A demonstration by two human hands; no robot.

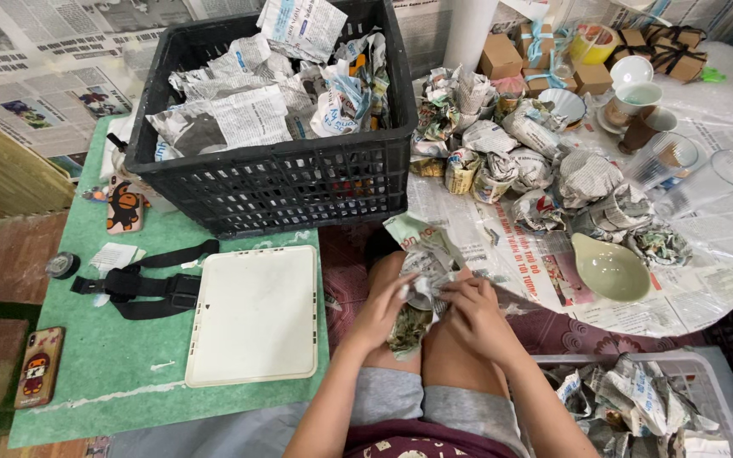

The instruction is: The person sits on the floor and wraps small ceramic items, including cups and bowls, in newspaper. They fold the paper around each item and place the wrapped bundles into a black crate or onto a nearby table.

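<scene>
Mid-wrap: my left hand (381,309) and right hand (471,312) both have their grip clamped on a small item half-covered in crumpled newspaper (420,284), held over my knees. Next, I judge, tuck loose paper ends tight. Black plastic crate (282,182) sits beyond.

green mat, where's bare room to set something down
Bare green mat between the white plastic tray and the patterned phone, below the black strap. Crowded: the black plastic crate and the round table of newspaper-wrapped bundles.
</scene>
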